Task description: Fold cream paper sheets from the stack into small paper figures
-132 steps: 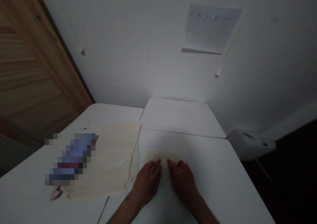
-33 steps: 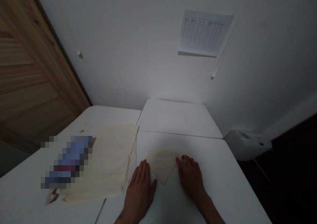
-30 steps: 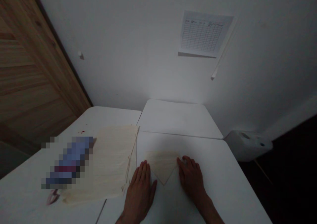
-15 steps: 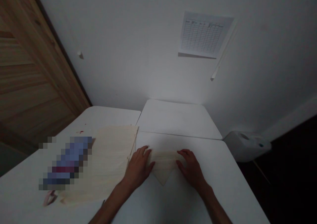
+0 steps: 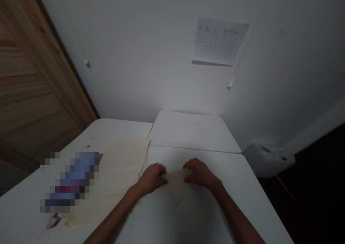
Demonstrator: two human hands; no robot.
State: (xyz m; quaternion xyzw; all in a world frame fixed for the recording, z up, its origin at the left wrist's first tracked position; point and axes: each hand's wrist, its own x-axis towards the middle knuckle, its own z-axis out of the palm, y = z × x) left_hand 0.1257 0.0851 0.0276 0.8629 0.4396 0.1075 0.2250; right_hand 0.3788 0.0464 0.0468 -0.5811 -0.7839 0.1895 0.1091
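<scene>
"Sheet (image 5: 175, 188) location?"

"Near section of the counter (image 5: 196, 215), centre, closer to its far edge than its near edge. Folded to a triangle, cream, lying flat, tip pointing toward the wearer, long edge on the far side."

"Hands?"

"Both on it. Left hand (image 5: 152, 178) at the sheet's left corner, slightly blurred; right hand (image 5: 199, 173) at its right corner. Hands just apart, the sheet's middle showing between them."

"Finger state?"

"Curled over the two corners, not spread flat. Contact with the sheet on both sides. Whether they pinch it or only press down, cannot tell from this view."

"Adjacent material?"

"Larger stack of cream sheets (image 5: 118, 175) to the left, on the left section of the counter, its right edge ragged and just beside the left hand. Left forearm crosses its near right corner. Pixelated object (image 5: 70, 181) lies along the stack's left side, too blurred to identify. Small pink item (image 5: 52, 220) by the stack's near left corner, partly hidden."

"Beyond the counter?"

"Printed grid chart (image 5: 219, 41) on the white wall, far ahead. Wooden door (image 5: 35, 75) at left. White plastic housing (image 5: 266, 160) past the right edge."
</scene>
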